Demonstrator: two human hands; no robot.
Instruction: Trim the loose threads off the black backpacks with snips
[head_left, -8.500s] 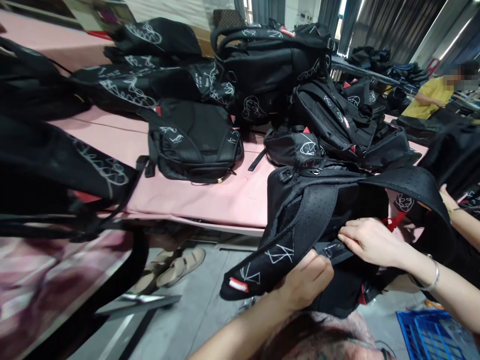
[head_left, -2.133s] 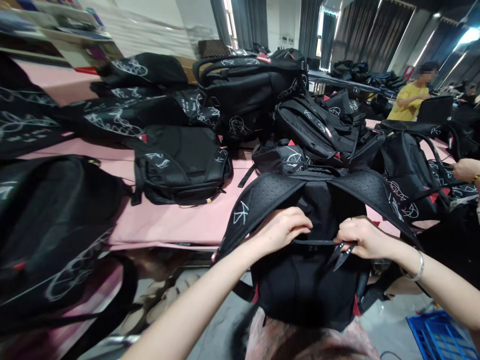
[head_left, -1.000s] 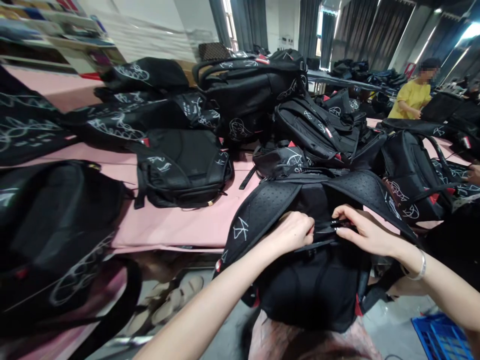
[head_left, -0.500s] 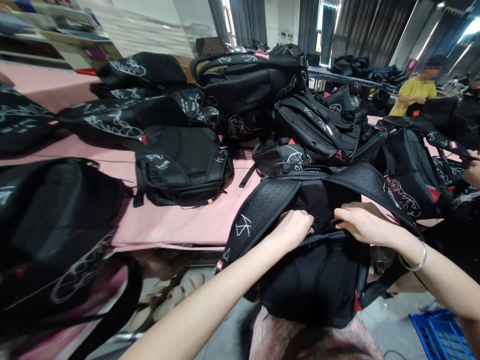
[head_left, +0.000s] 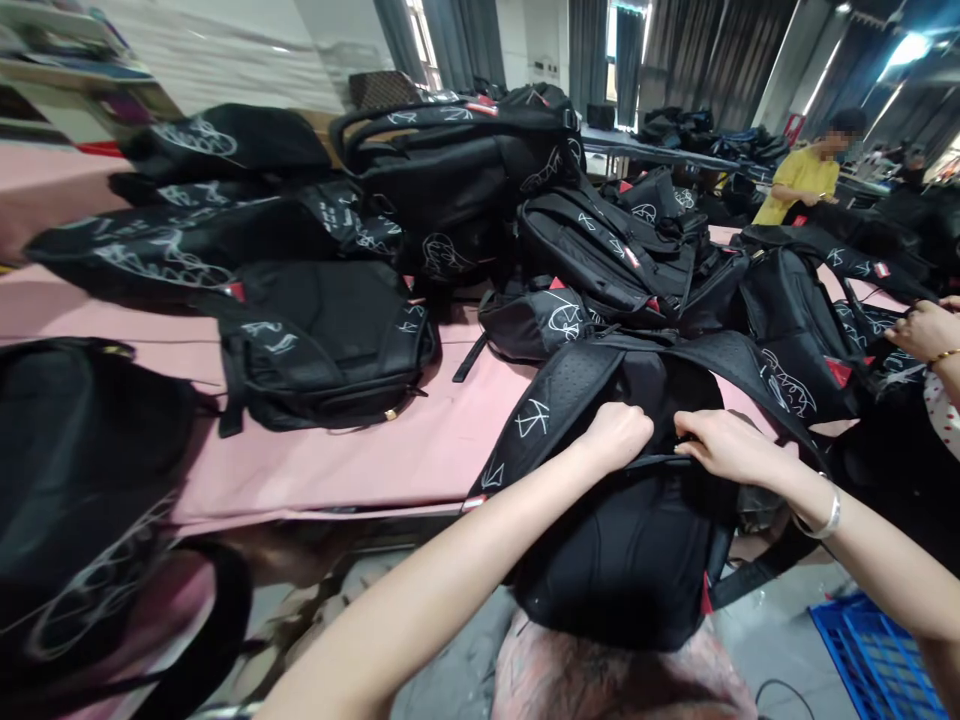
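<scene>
A black backpack (head_left: pixel 637 540) with white line drawings rests on my lap, its back panel up and its two padded shoulder straps spread toward the pink table (head_left: pixel 360 455). My left hand (head_left: pixel 619 435) is closed on the thin black strap that runs across the top of the back panel. My right hand (head_left: pixel 720 447), with a silver bangle at the wrist, pinches the same strap a little to the right. The two hands sit close together, nearly touching. Anything small held under the right fingers is hidden.
Many more black backpacks (head_left: pixel 465 170) are piled on the table, one lying flat (head_left: pixel 322 340) at centre left. Another person's hand (head_left: pixel 926 328) with a gold bracelet works at the right edge. A person in yellow (head_left: pixel 802 180) stands far back. A blue crate (head_left: pixel 877 660) sits on the floor.
Two seconds ago my right hand held small black snips at the strap; they are out of sight now. Both hands have closed in on the strap, and my view has shifted slightly right.
</scene>
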